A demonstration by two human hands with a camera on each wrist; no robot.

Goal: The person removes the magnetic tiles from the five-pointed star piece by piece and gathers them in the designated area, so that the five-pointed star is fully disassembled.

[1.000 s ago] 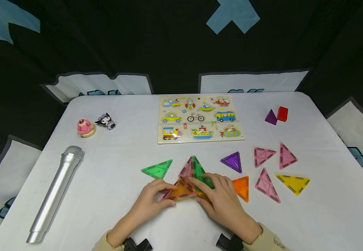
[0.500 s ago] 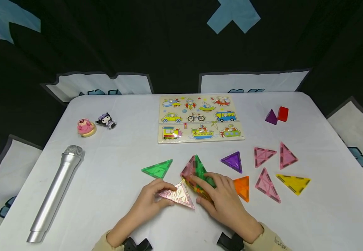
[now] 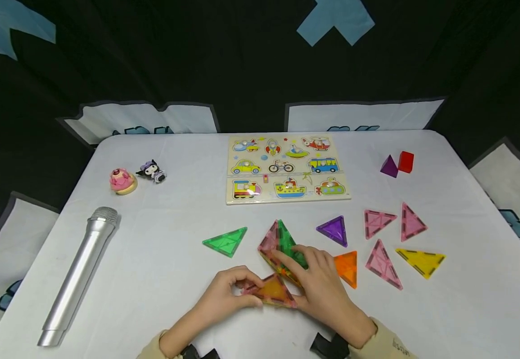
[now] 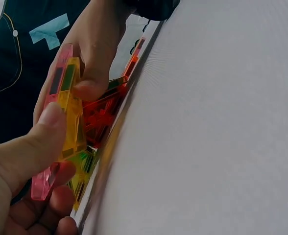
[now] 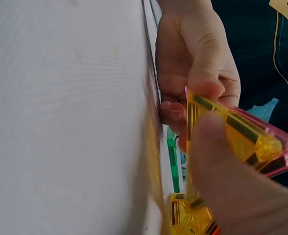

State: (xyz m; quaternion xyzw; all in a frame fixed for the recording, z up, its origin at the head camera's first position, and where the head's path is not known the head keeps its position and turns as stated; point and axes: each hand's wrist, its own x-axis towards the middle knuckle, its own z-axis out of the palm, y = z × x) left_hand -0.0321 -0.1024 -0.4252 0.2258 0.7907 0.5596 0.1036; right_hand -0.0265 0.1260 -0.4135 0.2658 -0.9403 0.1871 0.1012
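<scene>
White cloth covers the table (image 3: 161, 259), with black drapes behind it. At far left lies a silver microphone (image 3: 78, 276), and above it a pink figurine (image 3: 122, 180) beside a small dark doll (image 3: 152, 171). Left of centre a green triangle (image 3: 225, 241) lies flat. At lower centre the left hand (image 3: 224, 298) pinches a pink and yellow tile pair (image 3: 273, 291), thumb on one face and fingers behind, as the left wrist view shows. The right hand (image 3: 320, 286) grips the same pair from the other side, thumb pressed on the yellow face, touching a standing pyramid (image 3: 280, 244) of pink and green tiles. Above centre sits a vehicle puzzle board (image 3: 287, 169). Right of the hands lie an orange triangle (image 3: 346, 268), a purple triangle (image 3: 333, 230), three pink triangles (image 3: 379, 222) and a yellow triangle (image 3: 421, 261). At upper right stand a purple block (image 3: 389, 166) and a red block (image 3: 405, 162), touching.
</scene>
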